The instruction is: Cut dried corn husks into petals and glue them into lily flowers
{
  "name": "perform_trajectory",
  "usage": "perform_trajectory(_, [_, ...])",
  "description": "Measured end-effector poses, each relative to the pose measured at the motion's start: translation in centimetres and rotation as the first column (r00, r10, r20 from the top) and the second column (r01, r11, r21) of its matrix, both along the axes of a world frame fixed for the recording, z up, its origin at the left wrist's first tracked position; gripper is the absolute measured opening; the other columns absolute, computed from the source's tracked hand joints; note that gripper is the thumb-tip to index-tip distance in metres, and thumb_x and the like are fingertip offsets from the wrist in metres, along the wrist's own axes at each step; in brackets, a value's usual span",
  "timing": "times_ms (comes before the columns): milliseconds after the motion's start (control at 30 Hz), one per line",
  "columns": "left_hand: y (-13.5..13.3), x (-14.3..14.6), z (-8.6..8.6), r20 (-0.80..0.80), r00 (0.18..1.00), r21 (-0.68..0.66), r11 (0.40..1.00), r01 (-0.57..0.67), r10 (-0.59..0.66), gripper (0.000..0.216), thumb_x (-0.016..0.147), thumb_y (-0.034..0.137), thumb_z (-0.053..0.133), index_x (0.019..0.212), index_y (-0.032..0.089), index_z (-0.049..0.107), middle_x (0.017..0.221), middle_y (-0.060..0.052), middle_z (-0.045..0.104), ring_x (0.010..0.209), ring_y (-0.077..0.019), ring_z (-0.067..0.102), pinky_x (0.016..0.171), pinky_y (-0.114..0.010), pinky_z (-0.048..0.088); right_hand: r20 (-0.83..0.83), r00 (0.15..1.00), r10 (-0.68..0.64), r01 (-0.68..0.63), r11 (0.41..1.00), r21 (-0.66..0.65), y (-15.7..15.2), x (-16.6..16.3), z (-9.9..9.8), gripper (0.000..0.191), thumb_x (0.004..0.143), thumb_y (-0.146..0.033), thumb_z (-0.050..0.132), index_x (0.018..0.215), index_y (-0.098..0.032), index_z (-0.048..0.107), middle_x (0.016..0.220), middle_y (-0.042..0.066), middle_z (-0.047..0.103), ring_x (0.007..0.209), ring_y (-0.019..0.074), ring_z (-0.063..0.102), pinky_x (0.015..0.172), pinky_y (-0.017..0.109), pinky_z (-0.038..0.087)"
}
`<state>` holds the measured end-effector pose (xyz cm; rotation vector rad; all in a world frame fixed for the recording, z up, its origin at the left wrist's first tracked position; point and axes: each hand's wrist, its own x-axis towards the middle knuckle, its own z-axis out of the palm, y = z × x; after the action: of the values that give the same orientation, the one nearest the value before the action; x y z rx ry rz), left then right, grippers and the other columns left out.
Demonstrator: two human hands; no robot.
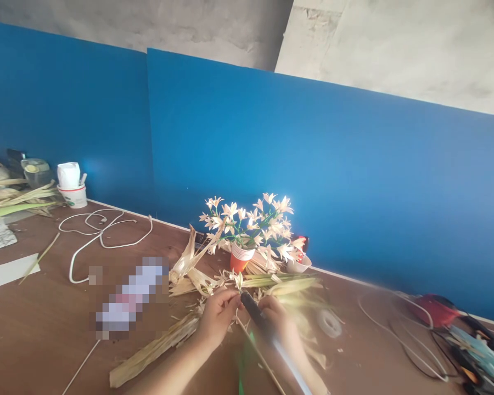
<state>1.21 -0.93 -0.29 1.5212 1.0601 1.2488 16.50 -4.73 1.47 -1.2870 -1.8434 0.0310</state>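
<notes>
Near the table's (33, 329) front edge, the left hand (217, 318) was pinched shut on a small husk flower (236, 280), whose pale petals showed just above the fingertips. The right hand (278, 325), blurred, was closed round a dark-tipped tool (251, 307). Its tip pointed up and left toward the flower's base, close to the left fingertips; whether it touched could not be told.

By my judgement, the work wanted the flower held still and low on its stem, with the fingers kept clear of the tip. The tool would best come in slowly, wrist resting on the table, since both hands were crowded together over loose scraps.

Husks (156, 345) lay under and left of the hands, and greenish stalks (280, 282) lay just beyond them. Farther off stood an orange cup (241, 258) of finished flowers, with a white bowl (298, 266) just beside it on the right. A tape roll (329, 323) lay near, right of the right hand.

A white cable (102, 236) looped at far left by a white mug (74, 195), and a red object (436, 310) sat among cords at right. The table was brown wood, backed by blue panels (354, 192) under bare concrete (395, 44).
</notes>
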Motion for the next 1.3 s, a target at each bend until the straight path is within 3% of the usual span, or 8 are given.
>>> perform_trajectory(467, [0.08, 0.01, 0.1, 0.012, 1.0, 0.004, 1.0, 0.017, -0.017, 0.038, 0.085, 0.045, 0.051, 0.067, 0.017, 0.068, 0.067, -0.002, 0.058, 0.071, -0.0199, 0.055, 0.069, -0.029, 0.041, 0.014, 0.998, 0.068, -0.067, 0.996, -0.059, -0.27, 0.36, 0.49, 0.019, 0.078, -0.02, 0.052, 0.059, -0.019, 0.054, 0.067, 0.001, 0.053, 0.053, 0.0108, 0.052, 0.049, 0.02, 0.043])
perform_trajectory(1000, [0.18, -0.08, -0.16, 0.02, 0.999, -0.002, 0.999, 0.038, -0.037, 0.039, 0.086, 0.046, 0.05, 0.068, 0.017, 0.068, 0.066, -0.002, 0.055, 0.069, -0.0191, 0.053, 0.067, -0.028, 0.04, 0.014, 0.998, 0.064, -0.063, 0.997, -0.046, 0.02, 0.67, -0.31, 0.016, 0.073, -0.015, 0.053, 0.058, -0.019, 0.052, 0.068, 0.001, 0.053, 0.052, 0.01, 0.053, 0.048, 0.018, 0.043])
perform_trajectory(1300, [0.07, -0.08, 0.15, 0.025, 0.999, 0.001, 0.999, 0.044, -0.044, 0.037, 0.086, 0.043, 0.05, 0.067, 0.016, 0.067, 0.067, -0.003, 0.055, 0.071, -0.0198, 0.054, 0.068, -0.028, 0.04, 0.01, 0.998, 0.067, -0.066, 0.996, -0.061, -0.2, 0.47, 0.24, 0.016, 0.075, -0.02, 0.055, 0.059, -0.019, 0.054, 0.069, 0.001, 0.054, 0.053, 0.0102, 0.054, 0.049, 0.019, 0.044])
